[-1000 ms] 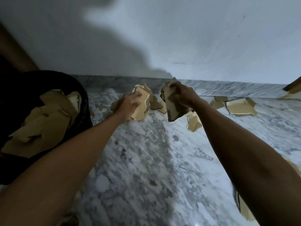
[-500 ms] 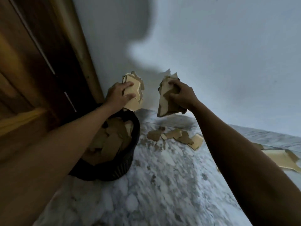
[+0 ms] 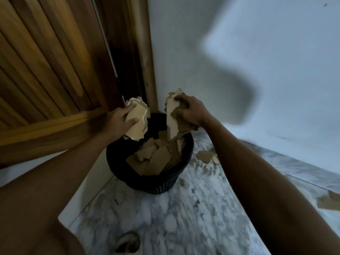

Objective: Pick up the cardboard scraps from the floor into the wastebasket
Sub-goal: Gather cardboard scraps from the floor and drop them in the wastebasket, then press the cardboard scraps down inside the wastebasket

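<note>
Wood door and pale wall meet at a corner above a marble floor, where the black wastebasket stands, already well filled with brown scraps. Change over the last second: both hands, which were gathering cardboard low against the skirting, have lifted and swung across to the corner, so that each load now hangs over the basket mouth instead of over the floor; the transport step appears finished and only the drop remains. The left hand is clenched round 1 pale bundle, fingers wrapped over its face, above the near-left rim. The right hand grips a 2nd bundle from above, its lower edge dipping toward the scraps inside. Neither hand has let go. Loose scraps remain on the floor: a small cluster just beside the basket on the right, and another piece well apart at the right edge, so further trips seem necessary.
</note>
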